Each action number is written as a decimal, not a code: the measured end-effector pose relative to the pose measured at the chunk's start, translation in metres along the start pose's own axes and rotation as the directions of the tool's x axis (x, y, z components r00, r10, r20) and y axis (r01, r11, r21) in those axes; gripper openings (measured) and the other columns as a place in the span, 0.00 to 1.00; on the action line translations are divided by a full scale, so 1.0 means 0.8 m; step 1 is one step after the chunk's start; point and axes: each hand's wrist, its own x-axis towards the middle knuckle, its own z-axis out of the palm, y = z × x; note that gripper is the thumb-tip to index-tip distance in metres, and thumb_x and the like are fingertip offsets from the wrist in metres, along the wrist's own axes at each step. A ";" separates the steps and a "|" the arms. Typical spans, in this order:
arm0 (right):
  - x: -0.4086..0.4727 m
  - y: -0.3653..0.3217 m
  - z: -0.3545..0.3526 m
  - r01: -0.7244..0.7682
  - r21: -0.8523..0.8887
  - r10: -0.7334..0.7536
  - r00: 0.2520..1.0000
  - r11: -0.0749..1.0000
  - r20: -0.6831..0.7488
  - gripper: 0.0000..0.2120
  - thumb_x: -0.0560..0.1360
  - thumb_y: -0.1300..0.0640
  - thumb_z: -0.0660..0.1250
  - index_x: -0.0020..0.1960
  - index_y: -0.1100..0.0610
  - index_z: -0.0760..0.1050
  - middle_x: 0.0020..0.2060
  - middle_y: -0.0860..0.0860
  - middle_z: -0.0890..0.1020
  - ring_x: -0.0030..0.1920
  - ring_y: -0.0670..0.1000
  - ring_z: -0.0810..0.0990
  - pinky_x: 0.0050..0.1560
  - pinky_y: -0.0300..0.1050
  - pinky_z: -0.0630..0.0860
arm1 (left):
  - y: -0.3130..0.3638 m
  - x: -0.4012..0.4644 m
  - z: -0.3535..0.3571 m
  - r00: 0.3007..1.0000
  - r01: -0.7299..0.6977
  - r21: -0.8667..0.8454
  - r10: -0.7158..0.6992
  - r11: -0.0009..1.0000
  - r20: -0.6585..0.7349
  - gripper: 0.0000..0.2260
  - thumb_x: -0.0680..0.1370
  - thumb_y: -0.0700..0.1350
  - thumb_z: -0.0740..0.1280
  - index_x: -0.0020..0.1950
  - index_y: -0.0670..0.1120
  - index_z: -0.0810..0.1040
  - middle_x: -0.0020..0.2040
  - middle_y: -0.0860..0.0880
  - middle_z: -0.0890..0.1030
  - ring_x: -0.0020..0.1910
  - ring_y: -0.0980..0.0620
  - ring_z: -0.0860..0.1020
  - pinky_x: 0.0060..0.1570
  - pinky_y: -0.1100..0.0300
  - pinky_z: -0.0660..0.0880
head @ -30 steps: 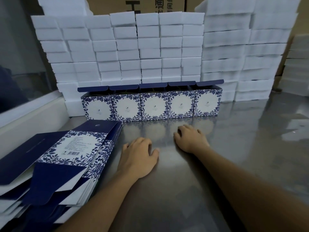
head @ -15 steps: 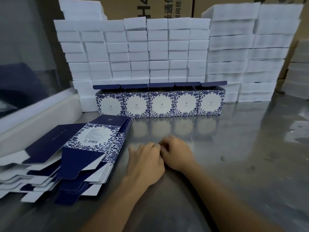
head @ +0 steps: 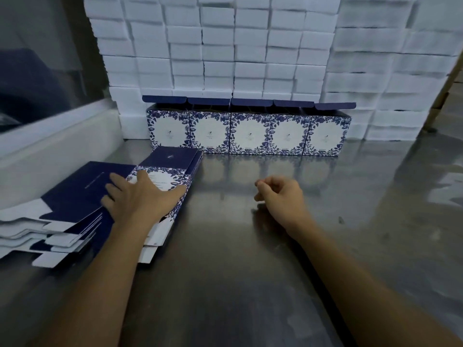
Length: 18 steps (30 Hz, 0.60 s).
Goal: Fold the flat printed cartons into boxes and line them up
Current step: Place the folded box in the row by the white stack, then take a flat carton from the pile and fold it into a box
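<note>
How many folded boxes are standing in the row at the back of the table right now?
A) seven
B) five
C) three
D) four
B: five folded boxes stand side by side with lids up, in front of the white foam blocks.

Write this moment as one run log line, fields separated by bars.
left hand flat on flat carton stack | right hand loosely curled, empty | five folded boxes in row | table

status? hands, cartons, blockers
Left hand flat on flat carton stack, nothing lifted. Right hand loosely curled, empty, on table. Five folded boxes lined up. No blockers visible.
</note>
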 end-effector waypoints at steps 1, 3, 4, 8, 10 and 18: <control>-0.001 -0.001 0.000 0.001 -0.005 -0.001 1.000 1.000 0.000 0.12 0.78 0.58 0.67 0.37 0.50 0.81 0.30 0.48 0.85 0.38 0.50 0.86 0.50 0.56 0.83 | -0.002 0.001 0.002 1.000 0.009 0.021 -0.009 1.000 0.005 0.49 0.66 0.77 0.61 0.78 0.50 0.56 0.78 0.35 0.52 0.76 0.35 0.52 0.72 0.40 0.51; -0.002 -0.002 -0.001 0.008 -0.012 -0.008 1.000 1.000 0.004 0.11 0.78 0.58 0.68 0.37 0.51 0.81 0.30 0.48 0.84 0.37 0.48 0.85 0.51 0.56 0.83 | -0.003 0.003 0.003 1.000 0.005 0.062 -0.004 0.998 -0.015 0.50 0.65 0.79 0.59 0.77 0.49 0.58 0.75 0.35 0.60 0.74 0.35 0.58 0.70 0.42 0.55; -0.003 -0.001 0.000 0.011 -0.014 -0.011 1.000 1.000 0.007 0.11 0.78 0.57 0.68 0.38 0.51 0.81 0.30 0.48 0.84 0.36 0.47 0.85 0.51 0.56 0.83 | -0.003 0.003 0.003 1.000 0.001 0.073 0.001 0.997 -0.027 0.49 0.65 0.79 0.59 0.77 0.48 0.59 0.74 0.35 0.63 0.73 0.35 0.60 0.69 0.42 0.56; -0.003 -0.001 0.000 0.010 -0.018 -0.010 1.000 1.000 0.015 0.11 0.78 0.56 0.68 0.38 0.50 0.81 0.29 0.46 0.84 0.34 0.44 0.84 0.50 0.54 0.84 | -0.004 0.006 -0.001 0.997 -0.035 0.120 0.042 0.992 -0.060 0.43 0.68 0.76 0.60 0.72 0.47 0.65 0.69 0.36 0.70 0.68 0.35 0.68 0.66 0.44 0.62; -0.003 -0.001 0.000 0.013 -0.029 -0.012 1.000 0.999 0.018 0.11 0.78 0.56 0.68 0.37 0.49 0.80 0.30 0.44 0.84 0.34 0.43 0.84 0.50 0.53 0.84 | 0.001 0.005 -0.003 0.992 -0.083 0.169 0.098 0.982 -0.083 0.37 0.71 0.72 0.61 0.68 0.46 0.69 0.64 0.38 0.75 0.62 0.36 0.73 0.58 0.47 0.67; -0.006 -0.002 -0.002 0.006 -0.013 -0.006 0.999 1.000 0.033 0.10 0.78 0.56 0.68 0.39 0.50 0.81 0.30 0.45 0.85 0.36 0.46 0.85 0.50 0.55 0.83 | 0.022 -0.007 0.004 0.943 -0.211 0.241 0.263 0.947 -0.207 0.16 0.75 0.47 0.68 0.60 0.45 0.72 0.52 0.43 0.79 0.54 0.40 0.76 0.40 0.52 0.68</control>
